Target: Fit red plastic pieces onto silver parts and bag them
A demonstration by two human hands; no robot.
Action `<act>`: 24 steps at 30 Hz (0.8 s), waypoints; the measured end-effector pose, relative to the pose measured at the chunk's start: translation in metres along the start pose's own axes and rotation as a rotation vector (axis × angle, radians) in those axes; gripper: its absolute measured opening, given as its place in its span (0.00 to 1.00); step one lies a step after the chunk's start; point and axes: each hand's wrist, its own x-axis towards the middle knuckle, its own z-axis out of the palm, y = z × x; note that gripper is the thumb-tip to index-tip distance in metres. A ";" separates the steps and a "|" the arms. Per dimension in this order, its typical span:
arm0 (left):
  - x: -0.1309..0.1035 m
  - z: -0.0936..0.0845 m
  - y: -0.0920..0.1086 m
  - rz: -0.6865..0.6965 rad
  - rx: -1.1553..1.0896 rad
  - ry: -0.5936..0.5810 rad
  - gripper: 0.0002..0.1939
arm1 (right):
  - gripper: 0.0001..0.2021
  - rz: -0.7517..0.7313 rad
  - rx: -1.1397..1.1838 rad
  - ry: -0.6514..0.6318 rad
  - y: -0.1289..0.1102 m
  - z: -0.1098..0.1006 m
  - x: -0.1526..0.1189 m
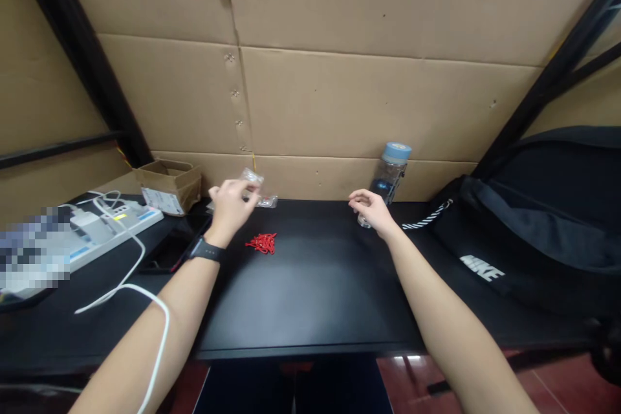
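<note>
At the back left of the black table, my left hand (231, 204), with a dark watch on its wrist, pinches a small clear plastic bag (253, 176) at fingertip height. Behind and below that hand lies another clear plastic bag (268, 202). Closer to me rests a small pile of red cords (262, 244). My right hand (369, 207) hovers at the right, its fingers loosely bent and nothing visible in them. It partly hides the clear water bottle (387, 178) with a blue lid.
A black backpack (485, 220) fills the right side. On the left are an open cardboard box (177, 182), a white power strip (92, 242), a dark phone or tablet (169, 249) and a white cable (162, 323) crossing my left forearm. Cardboard panels (339, 103) wall the back.
</note>
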 end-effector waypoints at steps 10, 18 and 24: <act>-0.036 0.044 0.060 0.329 -0.120 -0.348 0.09 | 0.14 -0.050 -0.769 -0.137 0.024 -0.053 0.005; -0.011 0.011 0.018 0.232 -0.169 -0.420 0.17 | 0.19 -0.002 -0.769 -0.292 0.028 -0.050 0.003; -0.004 0.006 -0.015 0.245 -0.151 -0.864 0.14 | 0.19 0.047 -0.823 -0.285 0.030 -0.050 0.003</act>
